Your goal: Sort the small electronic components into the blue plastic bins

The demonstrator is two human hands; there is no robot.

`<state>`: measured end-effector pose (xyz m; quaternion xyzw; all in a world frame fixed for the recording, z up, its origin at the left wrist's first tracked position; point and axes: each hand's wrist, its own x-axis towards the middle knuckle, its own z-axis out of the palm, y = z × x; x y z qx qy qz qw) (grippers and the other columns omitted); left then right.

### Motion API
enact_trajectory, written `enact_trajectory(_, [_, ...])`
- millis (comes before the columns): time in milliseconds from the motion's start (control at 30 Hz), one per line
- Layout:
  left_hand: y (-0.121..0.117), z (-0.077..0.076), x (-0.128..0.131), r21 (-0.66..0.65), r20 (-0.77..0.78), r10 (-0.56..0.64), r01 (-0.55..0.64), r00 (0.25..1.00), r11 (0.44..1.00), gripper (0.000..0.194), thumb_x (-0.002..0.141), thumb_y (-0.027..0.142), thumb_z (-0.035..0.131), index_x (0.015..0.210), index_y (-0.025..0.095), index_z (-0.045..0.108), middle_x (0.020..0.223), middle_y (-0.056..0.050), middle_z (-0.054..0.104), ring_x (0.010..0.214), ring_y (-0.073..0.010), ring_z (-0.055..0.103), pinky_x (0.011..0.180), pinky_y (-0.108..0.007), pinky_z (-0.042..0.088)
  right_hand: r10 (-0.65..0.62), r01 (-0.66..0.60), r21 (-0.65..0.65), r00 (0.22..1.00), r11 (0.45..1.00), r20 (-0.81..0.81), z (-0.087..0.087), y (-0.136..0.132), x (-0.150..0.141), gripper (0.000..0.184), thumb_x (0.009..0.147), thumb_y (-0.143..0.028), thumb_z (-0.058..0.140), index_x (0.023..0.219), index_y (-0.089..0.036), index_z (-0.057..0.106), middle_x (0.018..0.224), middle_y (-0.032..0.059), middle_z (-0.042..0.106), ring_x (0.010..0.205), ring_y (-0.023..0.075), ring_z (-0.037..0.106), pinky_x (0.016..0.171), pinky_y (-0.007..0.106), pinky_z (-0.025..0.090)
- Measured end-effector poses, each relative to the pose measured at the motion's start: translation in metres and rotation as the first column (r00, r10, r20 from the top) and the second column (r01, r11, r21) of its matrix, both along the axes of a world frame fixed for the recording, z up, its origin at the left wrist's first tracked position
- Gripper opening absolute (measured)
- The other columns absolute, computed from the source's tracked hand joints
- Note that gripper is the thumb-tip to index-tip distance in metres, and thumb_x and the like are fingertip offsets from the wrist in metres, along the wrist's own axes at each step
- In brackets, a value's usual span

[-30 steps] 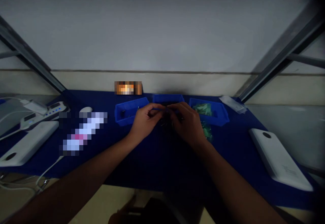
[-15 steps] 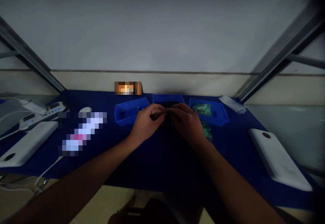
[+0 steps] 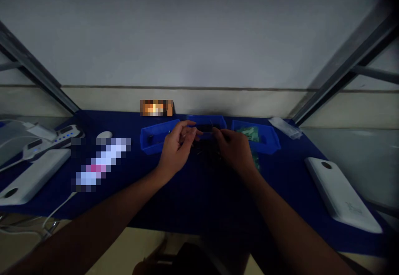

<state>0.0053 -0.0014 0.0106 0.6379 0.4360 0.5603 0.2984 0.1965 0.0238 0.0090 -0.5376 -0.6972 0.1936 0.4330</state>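
Observation:
My left hand hovers over the right end of the left blue bin. Its index finger is stretched out, while the thumb rests against the other, curled fingers; anything between them is too small or dark to make out. My right hand is closed in a pinch on a thin dark rod-like piece that points up. It is in front of the middle blue bin and left of the right blue bin, which holds green packets. Dark small parts lie beneath and between the hands.
On the blue table, a white power bank lies at right and another at left. A power strip, a white mouse-like object and a blurred-out phone-like item are at left. A clear plastic bag lies back right.
My hands were fingertip to fingertip and have drawn apart. The left moved slightly left and its index finger lifted; the thin piece now shows in my right fingers.

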Motion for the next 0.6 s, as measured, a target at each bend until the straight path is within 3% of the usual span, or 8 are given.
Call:
enact_trajectory(100, [0.0,0.002,0.0,0.009,0.003,0.013,-0.013,1.0,1.0,0.028,0.107,0.044,0.055,0.123,0.022,0.062,0.109,-0.008,0.078,0.085,-0.0173,0.072,0.074,-0.03,0.055,-0.038,0.04,-0.055,0.999,0.998,0.024,0.003,-0.002,0.001,0.044,0.102,-0.051,0.057,0.08,-0.02,0.079,0.059,0.0007,0.07,0.057,0.0204,0.067,0.056,0.03,0.04])
enact_trajectory(233, [0.0,0.003,0.0,0.021,0.0,0.03,-0.03,1.0,0.999,0.027,0.107,0.043,0.055,0.121,0.022,0.064,0.102,-0.006,0.077,0.081,-0.0165,0.069,0.075,-0.03,0.054,-0.029,0.03,-0.017,0.999,0.999,0.041,0.005,-0.004,0.001,0.042,0.102,-0.05,0.056,0.081,-0.021,0.078,0.065,0.0017,0.073,0.06,0.0199,0.068,0.057,0.03,0.04])
enact_trajectory(400, [0.0,0.001,-0.001,0.03,-0.007,0.031,-0.031,0.999,0.999,0.025,0.108,0.041,0.054,0.119,0.021,0.065,0.099,-0.006,0.076,0.078,-0.0152,0.067,0.073,-0.03,0.053,-0.023,0.012,0.064,0.985,0.998,0.172,0.019,0.006,0.017,0.026,0.1,-0.039,0.061,0.095,-0.023,0.081,0.08,0.0032,0.08,0.073,0.0222,0.073,0.066,0.031,0.045])
enact_trajectory(500, [0.0,0.001,-0.001,0.029,-0.031,0.027,-0.026,0.999,0.999,0.025,0.108,0.04,0.053,0.119,0.021,0.066,0.1,-0.006,0.076,0.078,-0.0147,0.066,0.072,-0.03,0.053,0.091,-0.103,0.012,0.923,0.995,0.374,0.038,0.008,0.043,0.019,0.096,-0.031,0.064,0.1,-0.026,0.081,0.08,0.0017,0.079,0.069,0.0211,0.072,0.063,0.03,0.044])
enact_trajectory(600, [-0.002,0.001,-0.002,0.034,-0.068,0.026,-0.023,0.997,0.999,0.025,0.108,0.04,0.053,0.119,0.022,0.066,0.098,-0.005,0.076,0.078,-0.0149,0.067,0.073,-0.03,0.053,0.213,-0.222,-0.048,0.82,0.974,0.531,0.046,0.0,0.077,0.008,0.084,-0.025,0.073,0.088,-0.028,0.081,0.067,0.0008,0.074,0.057,0.0195,0.065,0.055,0.03,0.039])
